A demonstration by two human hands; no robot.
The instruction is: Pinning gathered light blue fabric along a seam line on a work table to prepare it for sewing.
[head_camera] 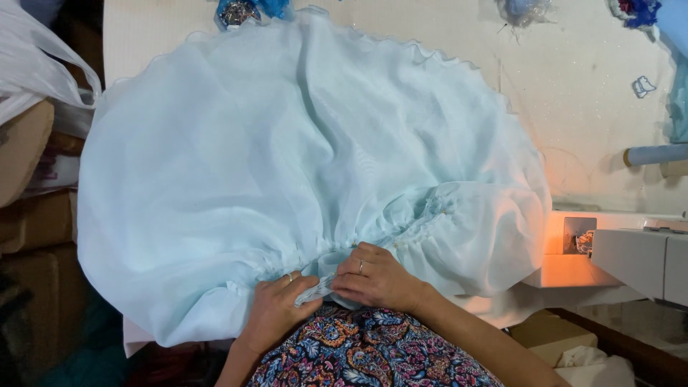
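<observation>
On table, one blue skirt (gathered), two hands

Even, soft daylight-like light over the pale blue fabric; folds shade gently. Warm orange glow from the sewing machine lamp at right. Left edge dim, boxes murky. Wide-angle bending at corners. Focus sharp centrally, hands crisp.

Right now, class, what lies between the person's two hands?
In the head view, a gathered band of the pale blue fabric spans the gap between the left hand and right hand, pinched by both.
</observation>
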